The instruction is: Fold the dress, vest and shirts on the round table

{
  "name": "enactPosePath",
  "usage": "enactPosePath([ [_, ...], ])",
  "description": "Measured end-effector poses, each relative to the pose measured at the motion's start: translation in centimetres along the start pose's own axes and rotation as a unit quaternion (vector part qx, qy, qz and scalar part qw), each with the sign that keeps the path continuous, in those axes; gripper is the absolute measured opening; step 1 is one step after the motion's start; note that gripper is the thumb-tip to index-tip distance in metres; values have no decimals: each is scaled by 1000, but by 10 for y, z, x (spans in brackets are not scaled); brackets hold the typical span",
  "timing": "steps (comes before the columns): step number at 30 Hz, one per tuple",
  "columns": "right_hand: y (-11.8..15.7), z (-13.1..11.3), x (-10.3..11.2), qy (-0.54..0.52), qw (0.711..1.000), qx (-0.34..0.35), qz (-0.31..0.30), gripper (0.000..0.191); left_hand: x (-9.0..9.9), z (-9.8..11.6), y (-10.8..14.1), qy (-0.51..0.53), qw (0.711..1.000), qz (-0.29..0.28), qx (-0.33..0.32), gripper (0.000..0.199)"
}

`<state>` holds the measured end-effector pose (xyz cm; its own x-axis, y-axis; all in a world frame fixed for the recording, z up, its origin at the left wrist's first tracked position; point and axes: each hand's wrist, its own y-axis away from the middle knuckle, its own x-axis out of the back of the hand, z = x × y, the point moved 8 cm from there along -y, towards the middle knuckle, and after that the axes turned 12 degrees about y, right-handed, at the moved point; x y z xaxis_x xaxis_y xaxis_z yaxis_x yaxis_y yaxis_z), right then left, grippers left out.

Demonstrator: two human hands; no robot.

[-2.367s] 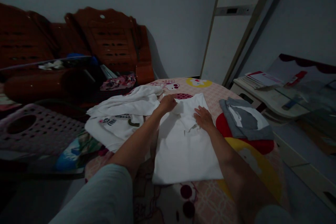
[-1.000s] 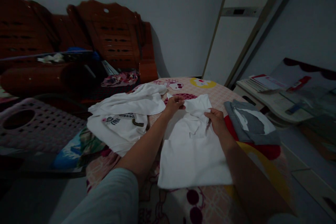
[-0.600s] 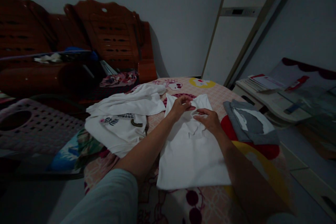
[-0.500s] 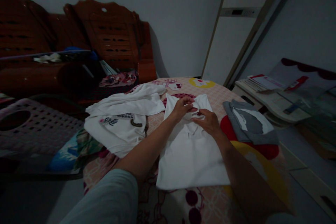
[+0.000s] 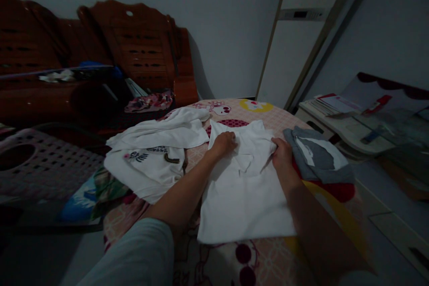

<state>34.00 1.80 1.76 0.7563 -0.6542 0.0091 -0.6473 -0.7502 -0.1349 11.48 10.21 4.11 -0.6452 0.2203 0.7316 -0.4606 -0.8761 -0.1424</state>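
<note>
A white shirt (image 5: 246, 205) with a collar lies spread over the patterned table cover, its sides folded in. My left hand (image 5: 225, 144) is closed on the shirt near the left side of its collar. At the collar's right side, my right hand (image 5: 282, 151) pinches the cloth between thumb and fingers and lifts it a little. To the left lies a loose white garment (image 5: 150, 161) with dark lettering and a small print. A folded grey garment (image 5: 318, 154) with a white patch rests to the right of my right hand.
The round table's cover (image 5: 268, 261) is pink with cartoon prints. Behind on the left stands a carved wooden sofa (image 5: 137, 49); a woven pink chair (image 5: 50, 165) is nearer. A side cabinet (image 5: 351, 129) with papers is at right, a tall white unit (image 5: 284, 49) at the back.
My hands have moved apart from the middle of the collar. The right one went right, drawing the collar cloth outward; the left shifted slightly left and down.
</note>
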Motion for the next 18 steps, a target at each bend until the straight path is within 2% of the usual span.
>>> enactPosePath([
  [3, 0, 10, 6, -49, 997, -41, 53, 17, -13, 6, 3, -24, 999, -39, -16, 32],
  [4, 0, 12, 5, -57, 996, -49, 54, 17, -16, 8, 3, -21, 999, -42, -22, 35],
  [7, 1, 14, 4, -77, 994, -59, 50, 18, -16, 10, 2, 17, 999, -28, -23, 39],
  [9, 1, 13, 3, -82, 994, -58, 48, 18, -14, 9, 0, 82, 996, -15, -24, 35],
  [11, 2, 11, 4, -81, 994, -56, 48, 16, -15, 9, -2, 199, 979, -18, -32, 33],
  [13, 3, 8, 4, -77, 995, -52, 49, 15, -20, 13, -3, 344, 936, -47, -57, 39],
  [15, 4, 5, 5, -78, 994, -46, 53, 16, -24, 19, -3, 444, 888, -72, -92, 48],
  [16, 5, 3, 5, -80, 995, -42, 52, 18, -24, 20, -3, 458, 879, -71, -109, 51],
  [18, 5, -2, 4, -83, 995, -29, 44, 20, -24, 21, -3, 410, 900, -53, -141, 49],
])
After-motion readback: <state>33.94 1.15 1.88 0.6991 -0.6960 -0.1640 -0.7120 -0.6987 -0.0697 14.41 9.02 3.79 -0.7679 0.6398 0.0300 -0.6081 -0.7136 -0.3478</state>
